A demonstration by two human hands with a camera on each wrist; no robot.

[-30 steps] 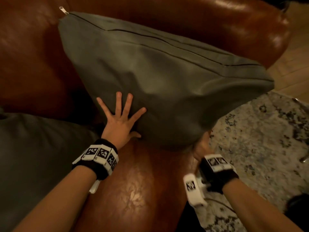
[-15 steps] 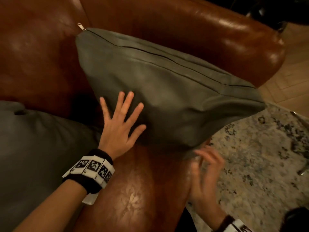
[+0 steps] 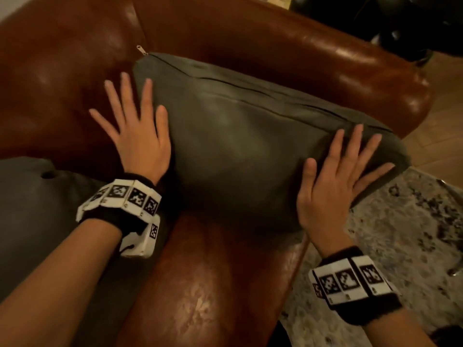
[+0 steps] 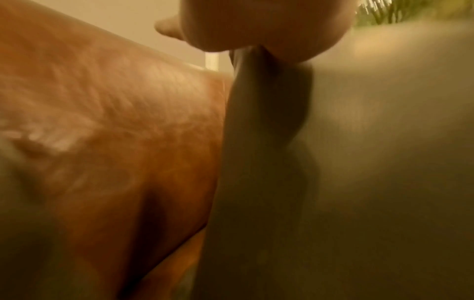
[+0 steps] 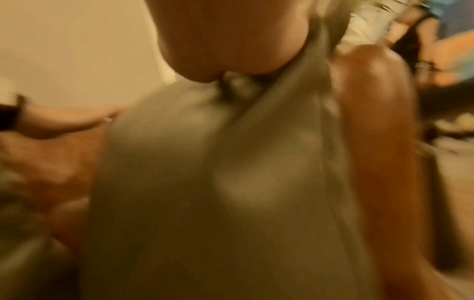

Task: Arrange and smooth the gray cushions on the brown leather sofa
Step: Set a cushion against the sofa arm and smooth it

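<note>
Smoothing step: both hands, left (image 3: 140, 139) and right (image 3: 330, 186), lay flat with fingers spread on the cushion (image 3: 250, 146); next, probably press it back against the sofa (image 3: 275, 46).

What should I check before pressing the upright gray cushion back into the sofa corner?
1. Left hand flat on gray cushion's left edge: ok, fingers spread.
2. Right hand flat on its right end: ok.
3. Cushion fully on sofa: not ok, right end overhangs the rug.
4. Zipper pull tucked: not ok, sticking out.
5. Fabric smooth: cannot tell, dim light.
6. Second cushion clear: ok.
</note>
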